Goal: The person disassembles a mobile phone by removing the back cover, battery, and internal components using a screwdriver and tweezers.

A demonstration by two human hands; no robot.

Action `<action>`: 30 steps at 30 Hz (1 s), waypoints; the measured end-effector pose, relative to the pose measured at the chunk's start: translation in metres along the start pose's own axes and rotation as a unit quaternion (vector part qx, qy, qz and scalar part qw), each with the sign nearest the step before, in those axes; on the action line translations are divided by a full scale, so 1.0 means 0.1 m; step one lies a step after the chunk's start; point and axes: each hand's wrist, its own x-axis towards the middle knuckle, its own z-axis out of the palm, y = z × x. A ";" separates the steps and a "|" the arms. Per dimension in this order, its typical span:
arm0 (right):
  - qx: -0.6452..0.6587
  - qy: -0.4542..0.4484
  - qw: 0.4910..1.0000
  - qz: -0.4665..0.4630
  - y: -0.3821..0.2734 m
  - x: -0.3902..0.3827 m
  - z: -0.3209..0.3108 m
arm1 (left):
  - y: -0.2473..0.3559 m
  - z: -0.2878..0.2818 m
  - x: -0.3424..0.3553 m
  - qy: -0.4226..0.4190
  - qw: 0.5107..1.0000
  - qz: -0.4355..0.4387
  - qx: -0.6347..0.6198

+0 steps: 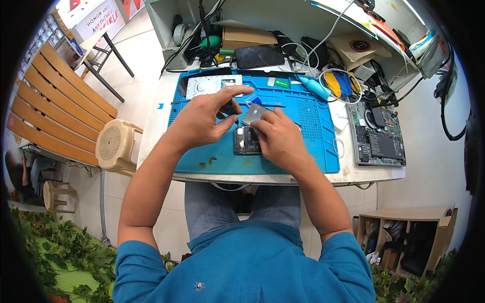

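Note:
On the blue work mat [199, 160] lies an opened phone [246, 141], its dark battery and inner parts exposed. A silver panel [254, 114] sits just beyond it, tilted; whether the two are joined I cannot tell. My left hand [194, 121] grips a dark screwdriver [230, 108] between thumb and fingers, the forefinger stretched over its top. The screwdriver's tip points down at the phone's far left corner. My right hand [284, 139] is closed on the phone's right side, its fingers covering that edge and touching the silver panel.
Beyond my hands are a white patterned tray [208, 86], a dark phone [259, 57] and a light-blue tube-like tool [313, 88]. An opened laptop [376, 134] lies at the right. Cables and a cardboard box [248, 37] crowd the back. A plastic stool [115, 144] stands left.

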 end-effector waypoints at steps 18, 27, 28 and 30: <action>0.054 0.042 0.996 0.054 0.05 -0.03 -0.05 | -0.11 0.22 -0.09 0.172 0.981 -0.015 -0.085; -0.090 0.083 0.976 0.181 0.81 -0.73 -0.70 | -0.16 0.31 -0.10 0.163 0.986 0.004 -0.024; -0.100 0.076 0.976 0.178 0.86 -0.79 -0.74 | -0.16 0.30 -0.11 0.163 0.986 0.003 -0.023; -0.099 0.062 0.974 0.193 0.95 -0.89 -0.83 | -0.14 0.30 -0.08 0.152 0.988 -0.015 -0.020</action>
